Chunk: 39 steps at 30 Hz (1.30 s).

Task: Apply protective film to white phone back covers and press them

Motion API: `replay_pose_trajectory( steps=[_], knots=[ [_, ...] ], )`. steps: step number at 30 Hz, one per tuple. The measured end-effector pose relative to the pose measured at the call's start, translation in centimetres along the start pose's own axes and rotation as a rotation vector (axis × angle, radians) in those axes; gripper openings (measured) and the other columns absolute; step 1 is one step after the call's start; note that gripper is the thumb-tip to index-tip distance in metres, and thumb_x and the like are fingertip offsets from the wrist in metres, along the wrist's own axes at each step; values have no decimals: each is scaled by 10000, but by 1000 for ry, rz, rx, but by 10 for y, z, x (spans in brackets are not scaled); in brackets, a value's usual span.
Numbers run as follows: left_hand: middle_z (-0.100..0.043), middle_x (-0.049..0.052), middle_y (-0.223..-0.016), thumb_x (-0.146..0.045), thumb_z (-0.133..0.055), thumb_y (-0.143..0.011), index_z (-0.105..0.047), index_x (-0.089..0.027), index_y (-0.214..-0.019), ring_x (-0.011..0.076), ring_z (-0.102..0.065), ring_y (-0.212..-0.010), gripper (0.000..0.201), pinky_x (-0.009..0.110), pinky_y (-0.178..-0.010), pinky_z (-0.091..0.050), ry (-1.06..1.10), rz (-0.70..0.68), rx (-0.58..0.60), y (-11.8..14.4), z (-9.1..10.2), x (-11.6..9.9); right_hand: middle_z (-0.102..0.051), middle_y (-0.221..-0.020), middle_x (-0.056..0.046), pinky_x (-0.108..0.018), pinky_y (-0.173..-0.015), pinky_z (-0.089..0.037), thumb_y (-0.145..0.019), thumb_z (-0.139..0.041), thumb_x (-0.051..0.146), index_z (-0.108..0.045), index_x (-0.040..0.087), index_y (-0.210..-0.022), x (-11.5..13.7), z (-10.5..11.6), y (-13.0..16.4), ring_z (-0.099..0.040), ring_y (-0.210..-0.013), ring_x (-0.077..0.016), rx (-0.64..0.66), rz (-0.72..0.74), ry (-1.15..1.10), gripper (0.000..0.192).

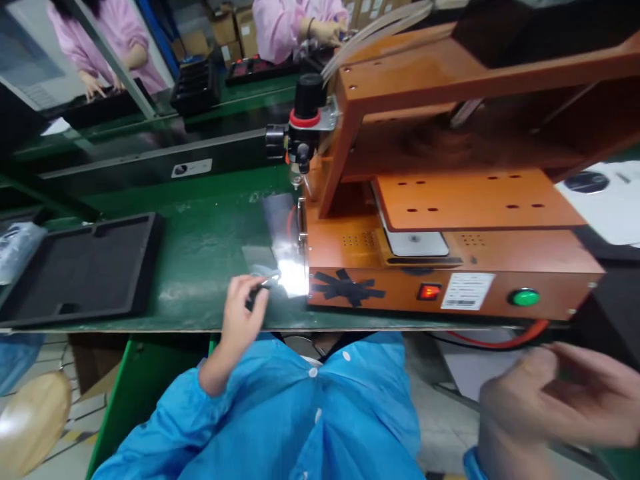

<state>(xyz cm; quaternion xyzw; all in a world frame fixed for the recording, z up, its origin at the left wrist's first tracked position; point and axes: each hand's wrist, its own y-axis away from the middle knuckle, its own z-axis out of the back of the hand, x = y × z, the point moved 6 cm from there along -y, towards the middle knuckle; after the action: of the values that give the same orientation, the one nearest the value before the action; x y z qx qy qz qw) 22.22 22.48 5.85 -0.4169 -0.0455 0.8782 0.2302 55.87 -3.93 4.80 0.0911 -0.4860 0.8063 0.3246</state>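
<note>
My left hand (241,315) is over the front of the green bench, fingers closed on a small black tool (254,297) with a pale, shiny tip; its exact kind is unclear. Just beyond that tip, bright light reflects off clear film (293,273) beside the orange press machine (390,290). Under the raised orange plate (480,200) of this machine, a flat silver phone-like panel (417,244) sticks out at the front. My right hand (560,397) is in the air at the lower right, off the bench edge, its fingers curled and smeared by motion.
A black foam tray (145,267) and a plastic-wrapped item (20,243) are at the left. An air regulator (306,117) juts from the machine's left side. A white sheet (605,200) lies to the right. Across the bench, people in pink (280,30) work near black trays (195,87).
</note>
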Motion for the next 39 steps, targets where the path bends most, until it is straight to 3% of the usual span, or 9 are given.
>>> replay_pose_trajectory(
  steps=[3,8,13,18,22,26,31,34,39],
  knots=[
    [-686,100,-1095,-383,-558,-985,-757,-200,-1076,223,-656,-965,285,353,-804,-548,-157,99,-104,-20,47,46,-682,-771,-103,-537,-614,-592,-908,-677,234,-679,494,-1353,51,1,19,-721,-688,-350,-46,178,-217,515],
    [-687,125,-1106,-376,-569,-949,-745,-171,-1102,275,-653,-1013,310,468,-978,-533,-248,141,-169,-49,80,88,-757,-842,-6,-331,-598,-598,-856,-688,59,-714,365,-1172,131,-37,40,-718,-637,-190,334,439,-590,440],
    [-731,96,-1172,-378,-620,-983,-784,-235,-1134,278,-644,-1156,265,454,-1069,-495,-224,48,-27,-62,38,72,-777,-877,-31,-291,-604,-576,-914,-626,47,-742,273,-1100,183,-60,44,-705,-688,-167,490,535,-694,315],
    [-669,86,-1495,-367,-812,-910,-763,-294,-1293,379,-506,-1395,393,582,-1144,-362,-324,-49,226,-71,-13,52,-783,-955,-58,-303,-728,-588,-1027,-558,114,-746,218,-1093,229,-84,41,-725,-831,-183,696,624,-649,225],
    [-685,63,-1481,-285,-830,-891,-787,-311,-1218,360,-483,-1434,331,594,-1175,-310,-242,2,242,-69,-14,58,-756,-989,-82,-333,-754,-551,-1075,-506,159,-729,196,-1099,269,-129,39,-706,-905,-221,786,615,-468,227],
    [-744,77,-1368,-158,-754,-895,-805,-264,-1066,356,-521,-1374,207,608,-1144,-316,-220,74,229,-54,-5,53,-735,-1213,-183,-423,-886,-563,-991,-490,66,-678,135,-1216,299,-167,47,-696,-1061,-311,758,710,-341,302],
    [-809,19,-1134,-228,-845,-849,-790,-248,-1000,248,-637,-1210,161,463,-1005,-427,-284,70,209,-47,-9,56,-723,-852,-120,-409,-617,-529,-929,-433,34,-628,119,-1257,296,-196,65,-690,-704,-297,633,879,-355,391],
    [-810,-3,-1117,-266,-824,-884,-778,-254,-1003,234,-626,-1241,128,463,-1015,-408,-257,63,204,-48,-13,67,-713,-795,-89,-399,-559,-507,-942,-425,47,-628,163,-1226,287,-203,66,-679,-625,-285,550,958,-390,367],
    [-802,33,-1127,-249,-759,-939,-760,-229,-974,260,-594,-1290,41,496,-1053,-358,-137,58,216,-41,-19,71,-722,-768,-99,-394,-541,-464,-952,-442,78,-664,187,-1084,291,-183,56,-666,-588,-273,447,1044,-347,280]
  ],
)
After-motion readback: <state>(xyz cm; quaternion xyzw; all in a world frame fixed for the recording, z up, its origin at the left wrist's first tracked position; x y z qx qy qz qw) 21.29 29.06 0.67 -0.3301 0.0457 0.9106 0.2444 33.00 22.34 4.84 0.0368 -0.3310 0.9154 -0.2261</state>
